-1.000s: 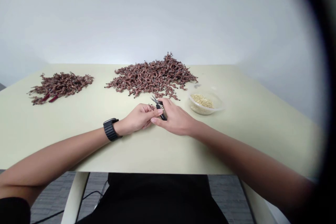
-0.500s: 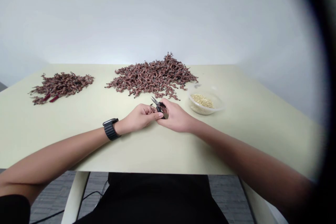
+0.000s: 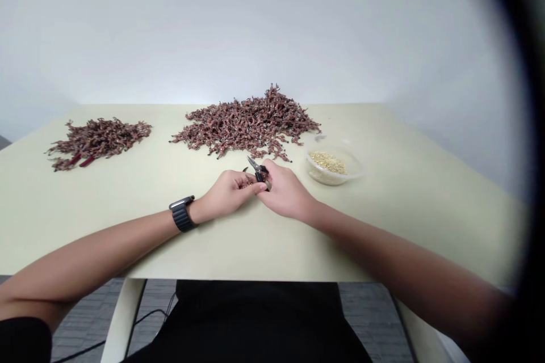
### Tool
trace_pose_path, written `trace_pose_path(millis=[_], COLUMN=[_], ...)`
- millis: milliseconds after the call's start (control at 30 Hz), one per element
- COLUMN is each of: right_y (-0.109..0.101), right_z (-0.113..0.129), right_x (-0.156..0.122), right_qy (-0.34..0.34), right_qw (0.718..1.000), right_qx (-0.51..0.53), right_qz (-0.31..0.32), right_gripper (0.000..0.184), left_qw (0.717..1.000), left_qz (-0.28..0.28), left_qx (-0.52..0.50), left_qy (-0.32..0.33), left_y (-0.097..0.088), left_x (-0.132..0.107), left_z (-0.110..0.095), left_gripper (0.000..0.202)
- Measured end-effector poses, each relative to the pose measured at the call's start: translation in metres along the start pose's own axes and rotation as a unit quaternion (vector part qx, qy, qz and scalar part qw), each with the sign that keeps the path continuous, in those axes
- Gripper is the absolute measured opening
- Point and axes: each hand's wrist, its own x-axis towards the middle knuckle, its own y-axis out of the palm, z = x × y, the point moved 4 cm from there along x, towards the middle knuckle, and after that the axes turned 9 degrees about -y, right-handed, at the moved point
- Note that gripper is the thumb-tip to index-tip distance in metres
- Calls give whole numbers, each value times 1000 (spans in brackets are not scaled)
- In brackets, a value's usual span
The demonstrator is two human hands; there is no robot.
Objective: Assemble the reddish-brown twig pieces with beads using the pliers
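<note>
My right hand [image 3: 284, 191] grips small black-handled snips [image 3: 258, 170], whose steel blades point up and away from me. My left hand [image 3: 227, 193] sits just left of them, its fingers pinched on a small dark sprig [image 3: 246, 180] that is mostly hidden. The fingertips of both hands nearly meet. Beyond the snips lies a large heap of dried reddish-brown sprigs [image 3: 247, 127], its near edge close to the blades. A clear plastic bowl [image 3: 330, 178] of pale yellow seed-like bits [image 3: 327, 162] stands to the right of my right hand.
A smaller heap of the same sprigs [image 3: 97, 139] lies at the far left of the pale green table [image 3: 404, 221]. A black watch [image 3: 182, 214] is on my left wrist. The table's near edge runs just in front of my body.
Both hands have shifted slightly, bringing the fingertips closer together around the snips. The snips now sit more upright, with less of their handles showing. The heaps and bowl have not moved.
</note>
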Motion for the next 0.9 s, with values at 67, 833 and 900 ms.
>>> trace_pose_path(millis=[67,833,900], right_y=[-1,-7,-7], right_z=[0,-1,0], right_x=[1,2,2], right_qy=[0,-30,-27], right_qw=[1000,992,995], right_qx=[1,-107,-86], right_qz=[-4,53,50], right_gripper=[18,28,28], left_qw=[1000,971,967], left_qz=[-8,38,30], left_qx=[-12,-210,-226], left_qy=[-2,-112,-112], left_y=[0,2,4], left_x=[1,3,2], left_z=[0,12,11], left_gripper=[41,44,47])
